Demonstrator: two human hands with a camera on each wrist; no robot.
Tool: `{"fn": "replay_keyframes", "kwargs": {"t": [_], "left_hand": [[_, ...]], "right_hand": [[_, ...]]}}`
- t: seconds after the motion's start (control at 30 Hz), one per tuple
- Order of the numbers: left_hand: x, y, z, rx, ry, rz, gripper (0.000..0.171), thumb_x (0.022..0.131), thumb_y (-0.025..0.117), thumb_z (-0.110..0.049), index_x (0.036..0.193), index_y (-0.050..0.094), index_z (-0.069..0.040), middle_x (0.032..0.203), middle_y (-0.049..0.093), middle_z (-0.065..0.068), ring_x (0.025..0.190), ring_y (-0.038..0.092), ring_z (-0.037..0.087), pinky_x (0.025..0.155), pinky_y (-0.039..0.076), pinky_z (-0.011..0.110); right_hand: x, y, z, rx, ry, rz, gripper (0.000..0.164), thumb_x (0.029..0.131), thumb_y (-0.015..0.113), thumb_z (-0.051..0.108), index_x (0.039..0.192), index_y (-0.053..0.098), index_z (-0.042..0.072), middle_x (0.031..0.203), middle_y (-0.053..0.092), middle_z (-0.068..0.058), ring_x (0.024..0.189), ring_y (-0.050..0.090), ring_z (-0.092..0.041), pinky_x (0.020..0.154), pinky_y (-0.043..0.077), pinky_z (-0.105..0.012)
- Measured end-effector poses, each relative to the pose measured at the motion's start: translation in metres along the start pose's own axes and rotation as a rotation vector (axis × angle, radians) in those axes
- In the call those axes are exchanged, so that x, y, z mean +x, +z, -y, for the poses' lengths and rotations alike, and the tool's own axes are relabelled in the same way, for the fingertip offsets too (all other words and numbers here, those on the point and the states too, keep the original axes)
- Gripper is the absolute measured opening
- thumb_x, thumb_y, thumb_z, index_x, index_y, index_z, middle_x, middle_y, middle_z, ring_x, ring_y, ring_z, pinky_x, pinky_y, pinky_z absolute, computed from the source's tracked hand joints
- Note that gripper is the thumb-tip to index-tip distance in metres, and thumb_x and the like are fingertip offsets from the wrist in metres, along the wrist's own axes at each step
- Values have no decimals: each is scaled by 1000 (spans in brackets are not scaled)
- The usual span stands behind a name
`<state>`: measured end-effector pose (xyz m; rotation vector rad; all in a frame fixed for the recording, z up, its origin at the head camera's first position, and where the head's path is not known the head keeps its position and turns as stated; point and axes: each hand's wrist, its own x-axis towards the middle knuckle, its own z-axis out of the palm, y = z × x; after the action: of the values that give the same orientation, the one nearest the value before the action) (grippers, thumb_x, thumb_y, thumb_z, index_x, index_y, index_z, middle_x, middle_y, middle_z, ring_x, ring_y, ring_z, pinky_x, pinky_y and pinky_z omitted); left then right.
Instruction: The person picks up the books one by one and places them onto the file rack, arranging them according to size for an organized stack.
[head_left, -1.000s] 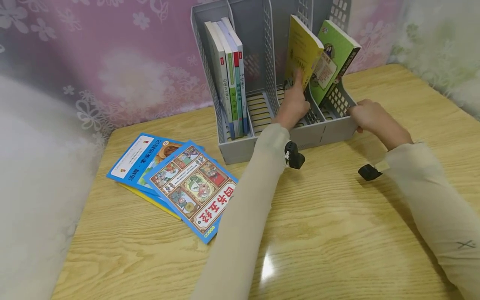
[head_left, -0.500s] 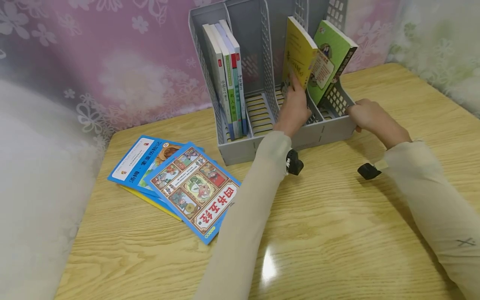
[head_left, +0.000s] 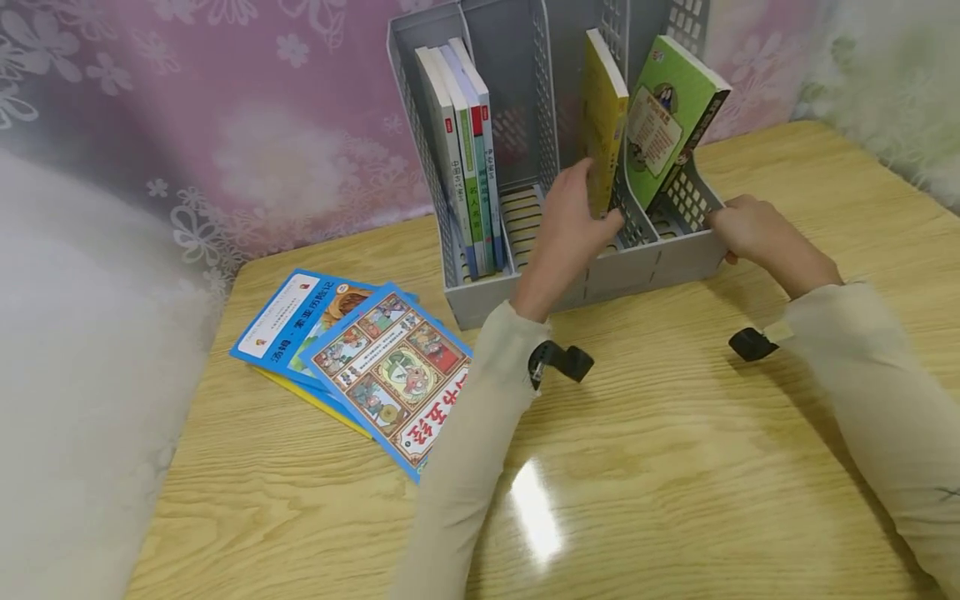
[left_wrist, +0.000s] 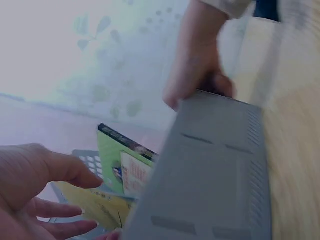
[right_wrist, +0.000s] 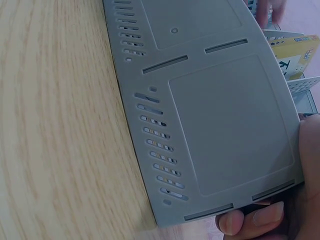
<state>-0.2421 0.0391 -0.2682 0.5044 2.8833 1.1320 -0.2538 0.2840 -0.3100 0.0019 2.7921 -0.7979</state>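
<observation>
- We see the left hand [head_left: 567,221] reaching into the grey rack [head_left: 686,257], its thumb held well away from the fingers, which are spread and nearly straight.
- The yellow book [head_left: 606,125] stands almost upright in the rack's third compartment from the left, spine forward, just beside those fingers; we cannot tell whether any fingertip touches it.
- At the rack's front right corner we see the right hand [head_left: 765,237] gripping the edge, fingers curled round it; the right wrist view shows fingertips against the rack's end.
- In the rack's rightmost compartment we find the green book [head_left: 671,117], leaning to the right.
- In the rack's leftmost compartment we count four upright books [head_left: 471,167] side by side, spines forward.
- Left of the rack, on the table [head_left: 622,467], we see a comic-style book [head_left: 408,375] lying partly over a blue book [head_left: 288,321], with a yellow cover edge [head_left: 318,404] showing beneath; the left sleeve [head_left: 468,450] hides one corner of the comic-style book.
</observation>
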Motion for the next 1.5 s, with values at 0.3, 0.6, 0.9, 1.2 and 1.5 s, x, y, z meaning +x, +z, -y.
{"fn": "replay_keyframes", "kwargs": {"t": [0.3,0.6,0.9,1.2,1.5], "left_hand": [[-68,-29,56,78,163,-142,34,92,58,-6,126,57,0,125,57,13,107,55,24,87,47,32],[-111,-110,98,220,-211,-70,37,102,43,-39,104,55,-4,104,57,12,84,57,25,66,47,37],[-127,-171,149,469,-650,426,82,90,54,-61,136,43,5,123,51,29,101,54,40,85,45,49],[-133,-183,165,336,-686,544,78,82,72,-50,129,44,6,116,52,23,96,55,32,80,50,40],[-129,-190,172,50,-480,504,66,94,63,-34,142,33,-1,132,48,28,66,70,26,76,56,38]], "right_hand": [[-1,-2,-1,-17,5,13,43,97,24,27,87,49,-6,66,56,-15,80,50,-37,64,34,-39],[0,-1,-2,-6,17,26,42,96,23,27,84,48,-4,66,56,-14,76,50,-35,63,34,-39],[2,0,-4,-18,4,11,41,96,23,25,85,48,-5,64,57,-13,76,51,-36,63,34,-39],[2,0,1,-13,3,15,41,96,24,26,82,49,-3,64,56,-12,67,47,-31,61,34,-37],[2,-2,-1,-27,2,19,41,96,23,25,80,49,-4,63,56,-12,67,47,-31,61,33,-37]]}}
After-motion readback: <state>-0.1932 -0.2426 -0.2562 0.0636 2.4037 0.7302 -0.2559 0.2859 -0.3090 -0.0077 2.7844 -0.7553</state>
